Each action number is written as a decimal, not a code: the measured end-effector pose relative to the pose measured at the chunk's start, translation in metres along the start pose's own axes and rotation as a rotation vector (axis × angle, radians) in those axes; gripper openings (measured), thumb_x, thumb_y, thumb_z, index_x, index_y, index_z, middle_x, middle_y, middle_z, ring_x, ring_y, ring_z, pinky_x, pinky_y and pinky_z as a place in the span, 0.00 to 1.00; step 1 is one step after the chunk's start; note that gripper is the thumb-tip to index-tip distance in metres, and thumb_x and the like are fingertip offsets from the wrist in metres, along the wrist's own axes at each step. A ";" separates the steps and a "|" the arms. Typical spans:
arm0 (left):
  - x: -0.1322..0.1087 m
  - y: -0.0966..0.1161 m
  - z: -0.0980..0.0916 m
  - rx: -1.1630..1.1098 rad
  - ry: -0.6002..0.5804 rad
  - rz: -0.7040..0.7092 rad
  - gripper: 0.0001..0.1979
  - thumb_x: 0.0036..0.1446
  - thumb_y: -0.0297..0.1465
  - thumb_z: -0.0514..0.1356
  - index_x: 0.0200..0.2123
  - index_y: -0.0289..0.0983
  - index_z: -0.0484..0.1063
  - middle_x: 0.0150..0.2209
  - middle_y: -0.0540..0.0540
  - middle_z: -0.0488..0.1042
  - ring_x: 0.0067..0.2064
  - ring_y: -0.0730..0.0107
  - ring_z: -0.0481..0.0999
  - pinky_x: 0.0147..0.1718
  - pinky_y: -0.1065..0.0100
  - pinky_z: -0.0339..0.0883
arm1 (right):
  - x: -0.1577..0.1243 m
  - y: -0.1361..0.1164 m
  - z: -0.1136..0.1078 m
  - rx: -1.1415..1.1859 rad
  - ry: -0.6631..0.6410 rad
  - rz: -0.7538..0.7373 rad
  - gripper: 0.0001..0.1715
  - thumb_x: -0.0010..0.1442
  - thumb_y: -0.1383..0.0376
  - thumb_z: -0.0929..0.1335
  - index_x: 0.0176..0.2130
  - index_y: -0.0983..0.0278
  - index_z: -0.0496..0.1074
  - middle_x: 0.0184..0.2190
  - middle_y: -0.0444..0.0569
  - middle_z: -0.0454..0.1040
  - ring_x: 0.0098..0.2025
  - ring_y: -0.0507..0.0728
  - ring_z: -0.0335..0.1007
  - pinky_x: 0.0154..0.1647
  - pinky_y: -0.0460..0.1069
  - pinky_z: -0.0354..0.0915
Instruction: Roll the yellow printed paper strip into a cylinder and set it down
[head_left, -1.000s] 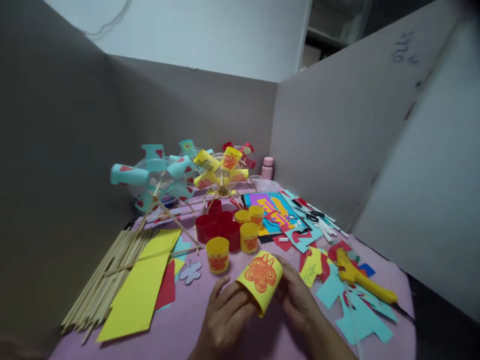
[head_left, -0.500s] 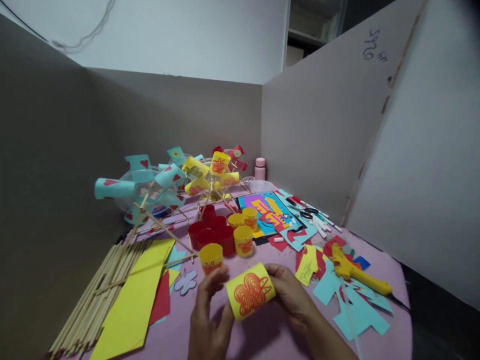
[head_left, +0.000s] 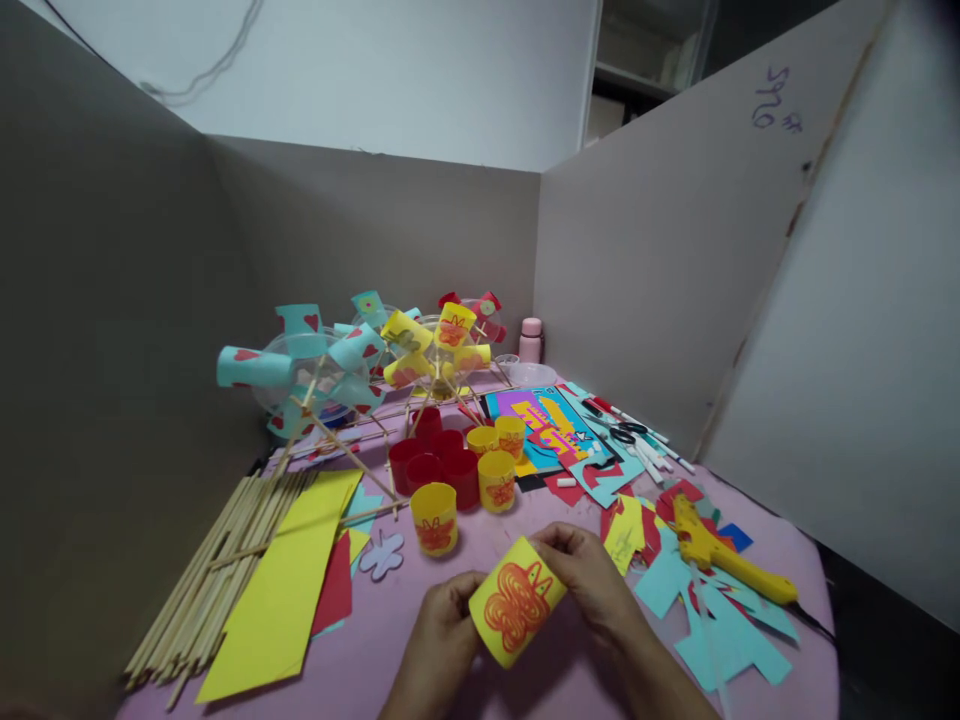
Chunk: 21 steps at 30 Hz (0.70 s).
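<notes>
Between my two hands is a yellow paper ring (head_left: 517, 604) with an orange butterfly drawn on it, tilted above the pink tablecloth. The fingers of my left hand (head_left: 444, 622) grip its left edge. My right hand (head_left: 589, 572) pinches its upper right edge. Just beyond stands another yellow butterfly ring (head_left: 434, 522), with a further yellow ring (head_left: 496, 483) behind it. Several dark red paper rings (head_left: 425, 472) stand clustered beside these. A pale butterfly cutout (head_left: 382, 556) lies flat to the left of my hands.
Bamboo sticks (head_left: 217, 580) and a yellow sheet (head_left: 289, 590) lie at left. Paper wheels on stick stands, one blue (head_left: 307, 370) and one yellow (head_left: 439, 350), stand behind. At right are a yellow glue gun (head_left: 727, 560), blue scraps (head_left: 731, 640), scissors (head_left: 626, 432) and a pink bottle (head_left: 531, 340).
My left fingers have come down and closed on the ring's left edge. The ring has turned to a steeper tilt and shifted right in view. The camera view has swung slightly left.
</notes>
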<state>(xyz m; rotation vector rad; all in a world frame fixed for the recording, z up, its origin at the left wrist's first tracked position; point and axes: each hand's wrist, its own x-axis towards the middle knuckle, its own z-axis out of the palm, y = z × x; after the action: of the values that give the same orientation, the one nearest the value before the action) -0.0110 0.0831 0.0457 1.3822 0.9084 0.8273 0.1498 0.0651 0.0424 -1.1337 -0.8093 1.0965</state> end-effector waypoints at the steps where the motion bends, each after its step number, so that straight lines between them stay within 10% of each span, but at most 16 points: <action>1: 0.000 0.000 0.000 0.010 0.008 0.010 0.04 0.39 0.28 0.60 0.20 0.33 0.74 0.19 0.50 0.70 0.23 0.73 0.66 0.25 0.71 0.61 | 0.000 -0.001 -0.001 -0.007 0.022 -0.024 0.23 0.41 0.48 0.76 0.22 0.65 0.72 0.18 0.42 0.71 0.20 0.51 0.63 0.24 0.46 0.58; 6: 0.001 -0.005 -0.005 0.064 0.153 0.109 0.08 0.43 0.29 0.59 0.28 0.34 0.76 0.27 0.46 0.77 0.29 0.66 0.71 0.30 0.69 0.63 | -0.011 -0.012 -0.001 -0.128 0.061 -0.206 0.23 0.51 0.46 0.70 0.30 0.64 0.75 0.21 0.42 0.68 0.23 0.51 0.59 0.24 0.46 0.56; 13: -0.002 -0.010 -0.007 0.161 0.159 0.186 0.09 0.50 0.30 0.57 0.30 0.35 0.76 0.28 0.47 0.77 0.33 0.63 0.74 0.33 0.69 0.64 | -0.025 -0.031 0.002 -0.420 -0.269 -0.163 0.21 0.55 0.50 0.69 0.28 0.66 0.73 0.21 0.42 0.67 0.22 0.51 0.61 0.23 0.45 0.58; 21: -0.005 -0.024 0.004 0.234 0.041 0.177 0.11 0.54 0.31 0.55 0.26 0.35 0.75 0.23 0.47 0.75 0.26 0.67 0.73 0.26 0.70 0.62 | -0.020 -0.116 -0.032 -0.460 0.291 -0.440 0.19 0.50 0.49 0.72 0.31 0.62 0.75 0.21 0.42 0.72 0.24 0.51 0.63 0.23 0.43 0.60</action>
<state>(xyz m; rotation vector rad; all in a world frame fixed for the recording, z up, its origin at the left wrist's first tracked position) -0.0106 0.0763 0.0223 1.6733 0.9470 0.9073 0.2034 0.0305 0.1466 -1.3708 -1.0437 0.3733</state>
